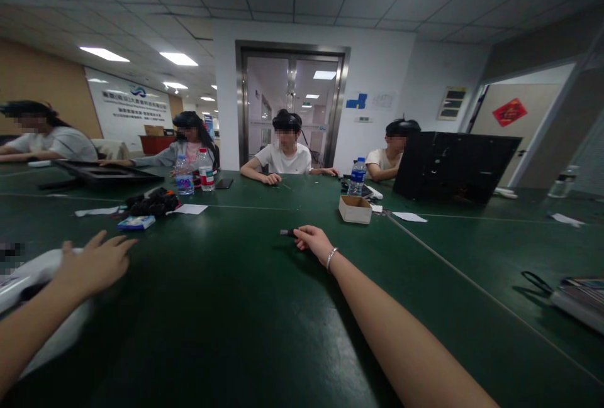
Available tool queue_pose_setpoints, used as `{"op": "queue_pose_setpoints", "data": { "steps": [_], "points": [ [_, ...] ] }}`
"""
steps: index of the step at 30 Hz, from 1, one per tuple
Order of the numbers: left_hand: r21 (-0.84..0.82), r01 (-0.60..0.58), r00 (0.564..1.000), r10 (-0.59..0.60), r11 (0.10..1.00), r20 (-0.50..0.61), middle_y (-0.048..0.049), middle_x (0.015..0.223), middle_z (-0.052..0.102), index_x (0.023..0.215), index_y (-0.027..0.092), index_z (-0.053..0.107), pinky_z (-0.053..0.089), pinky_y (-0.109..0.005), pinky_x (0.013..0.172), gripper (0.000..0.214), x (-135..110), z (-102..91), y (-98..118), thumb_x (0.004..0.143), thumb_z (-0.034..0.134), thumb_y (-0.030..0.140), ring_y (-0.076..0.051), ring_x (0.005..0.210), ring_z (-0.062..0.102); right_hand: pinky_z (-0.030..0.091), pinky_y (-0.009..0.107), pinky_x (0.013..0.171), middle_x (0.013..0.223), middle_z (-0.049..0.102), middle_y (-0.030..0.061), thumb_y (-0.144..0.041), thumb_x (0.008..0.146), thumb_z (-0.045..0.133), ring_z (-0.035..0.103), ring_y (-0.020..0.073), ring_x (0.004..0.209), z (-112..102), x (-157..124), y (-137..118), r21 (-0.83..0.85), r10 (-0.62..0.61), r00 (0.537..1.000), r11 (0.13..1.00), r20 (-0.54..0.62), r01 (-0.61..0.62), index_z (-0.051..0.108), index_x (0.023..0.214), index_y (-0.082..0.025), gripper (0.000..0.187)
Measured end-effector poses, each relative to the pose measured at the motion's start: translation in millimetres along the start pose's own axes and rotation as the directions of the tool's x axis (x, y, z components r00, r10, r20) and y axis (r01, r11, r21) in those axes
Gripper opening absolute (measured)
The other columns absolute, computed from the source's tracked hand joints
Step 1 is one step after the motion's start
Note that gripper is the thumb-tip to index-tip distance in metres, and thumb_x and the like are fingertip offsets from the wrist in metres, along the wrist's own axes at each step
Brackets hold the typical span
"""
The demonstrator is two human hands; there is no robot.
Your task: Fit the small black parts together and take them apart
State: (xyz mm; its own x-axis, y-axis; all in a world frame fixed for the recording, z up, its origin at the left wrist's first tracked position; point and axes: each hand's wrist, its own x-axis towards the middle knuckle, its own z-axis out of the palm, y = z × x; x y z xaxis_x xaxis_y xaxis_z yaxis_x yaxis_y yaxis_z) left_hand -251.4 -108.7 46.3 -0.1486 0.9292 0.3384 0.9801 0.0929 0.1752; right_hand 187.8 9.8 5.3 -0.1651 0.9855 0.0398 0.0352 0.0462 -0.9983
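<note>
My right hand (314,241) reaches far out over the dark green table (245,307), a bracelet on its wrist. Its fingers are closed round a small dark object (287,232) that sticks out to the left; I cannot make out what it is. My left hand (97,263) hovers at the left, fingers spread and empty, above a white object (35,270) at the table's near left edge. A small open cardboard box (355,209) stands just beyond my right hand.
Several people wearing head cameras sit along the far side. Water bottles (206,170), a dark bundle (153,202), white papers (190,209) and a blue packet (136,222) lie at the left. A black panel (453,166) stands at the right; books (582,298) lie at the right edge.
</note>
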Motion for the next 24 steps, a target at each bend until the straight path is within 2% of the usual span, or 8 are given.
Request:
{"op": "queue_pose_setpoints", "data": {
  "steps": [3, 7, 10, 12, 14, 18, 22, 24],
  "points": [
    [0.063, -0.214, 0.976, 0.211, 0.975, 0.045, -0.0122, 0.114, 0.058, 0.104, 0.018, 0.061, 0.024, -0.054, 0.097, 0.039, 10.6, 10.4, 60.1, 0.074, 0.041, 0.034, -0.032, 0.115, 0.042, 0.046, 0.015, 0.045, 0.061, 0.061, 0.0016, -0.019, 0.073, 0.064, 0.054, 0.0055, 0.047, 0.6, -0.6, -0.5, -0.009, -0.007, 1.0, 1.0, -0.001, 0.007, 0.058, 0.085, -0.01, 0.017],
    [-0.305, -0.367, 0.912, 0.405, 0.879, 0.068, -0.0062, 0.106, 0.061, 0.099, 0.024, 0.063, 0.037, -0.036, 0.09, 0.036, 25.1, 35.7, 162.7, 0.076, 0.042, 0.043, -0.024, 0.1, 0.054, 0.046, 0.015, 0.045, 0.062, 0.061, 0.001, -0.02, 0.072, 0.065, 0.054, 0.0052, 0.046, 0.3, -0.2, 2.1, -0.004, -0.028, 0.999, 1.0, 0.021, 0.028, 0.058, 0.086, -0.011, 0.018],
    [-0.625, -0.153, 0.924, 0.335, 0.766, 0.185, -0.0071, 0.09, 0.065, 0.096, 0.021, 0.061, 0.044, -0.028, 0.063, 0.043, 37.6, 64.8, 225.1, 0.078, 0.038, 0.053, -0.018, 0.064, 0.061, 0.045, 0.015, 0.045, 0.064, 0.061, 0.0002, -0.02, 0.071, 0.066, 0.054, 0.0047, 0.047, 0.5, -1.0, 3.9, -0.019, -0.059, 0.998, 0.998, 0.013, 0.059, 0.058, 0.087, -0.011, 0.02],
    [-0.727, 0.033, 0.915, 0.272, 0.686, 0.298, -0.0071, 0.073, 0.065, 0.093, 0.017, 0.059, 0.04, -0.026, 0.051, 0.05, 44.0, 84.2, 252.5, 0.079, 0.033, 0.057, -0.016, 0.052, 0.058, 0.045, 0.015, 0.046, 0.065, 0.061, -0.0004, -0.02, 0.07, 0.066, 0.053, 0.0042, 0.046, 1.3, -2.1, 4.0, -0.032, -0.083, 0.996, 0.996, 0.014, 0.084, 0.058, 0.088, -0.012, 0.021],
    [-0.744, 0.066, 0.921, 0.247, 0.665, 0.303, -0.0063, 0.062, 0.062, 0.081, 0.015, 0.061, 0.038, -0.025, 0.049, 0.053, 46.4, 100.0, 267.8, 0.08, 0.029, 0.058, -0.016, 0.049, 0.055, 0.044, 0.015, 0.045, 0.066, 0.061, -0.0006, -0.018, 0.069, 0.067, 0.053, 0.0038, 0.046, 2.1, -3.1, 3.3, -0.044, -0.09, 0.996, 0.995, 0.017, 0.09, 0.059, 0.088, -0.012, 0.021],
    [-0.744, -0.09, 0.957, 0.265, 0.662, 0.119, -0.0032, 0.059, 0.058, 0.067, 0.018, 0.06, 0.037, -0.025, 0.053, 0.047, 43.6, 117.7, 272.9, 0.08, 0.034, 0.054, -0.014, 0.053, 0.052, 0.044, 0.016, 0.046, 0.067, 0.062, -0.0006, -0.018, 0.066, 0.069, 0.053, 0.0041, 0.046, 1.8, -2.6, 2.1, -0.029, -0.081, 0.996, 0.996, 0.029, 0.082, 0.059, 0.089, -0.012, 0.025],
    [-0.893, -0.139, 0.964, 0.265, 0.429, -0.023, -0.0033, 0.077, 0.061, 0.084, 0.018, 0.058, 0.043, -0.026, 0.068, 0.024, 44.7, 120.3, 269.5, 0.075, 0.053, 0.039, -0.015, 0.071, 0.056, 0.043, 0.017, 0.046, 0.056, 0.06, -0.0001, -0.033, 0.067, 0.068, 0.052, 0.0058, 0.045, -0.4, 0.3, 2.9, -0.037, -0.067, 0.997, 0.997, 0.048, 0.069, 0.059, 0.075, -0.011, 0.025],
    [-0.946, -0.14, 0.962, 0.268, 0.294, -0.059, -0.0054, 0.084, 0.062, 0.086, 0.016, 0.056, 0.044, -0.029, 0.077, 0.025, 46.8, 118.5, 268.4, 0.068, 0.062, 0.032, -0.015, 0.08, 0.057, 0.043, 0.017, 0.045, 0.05, 0.058, 0.0007, -0.046, 0.07, 0.062, 0.051, 0.0062, 0.043, -1.4, 1.9, 3.5, -0.052, -0.073, 0.996, 0.996, 0.053, 0.076, 0.056, 0.063, -0.012, 0.035]
  ]
}}
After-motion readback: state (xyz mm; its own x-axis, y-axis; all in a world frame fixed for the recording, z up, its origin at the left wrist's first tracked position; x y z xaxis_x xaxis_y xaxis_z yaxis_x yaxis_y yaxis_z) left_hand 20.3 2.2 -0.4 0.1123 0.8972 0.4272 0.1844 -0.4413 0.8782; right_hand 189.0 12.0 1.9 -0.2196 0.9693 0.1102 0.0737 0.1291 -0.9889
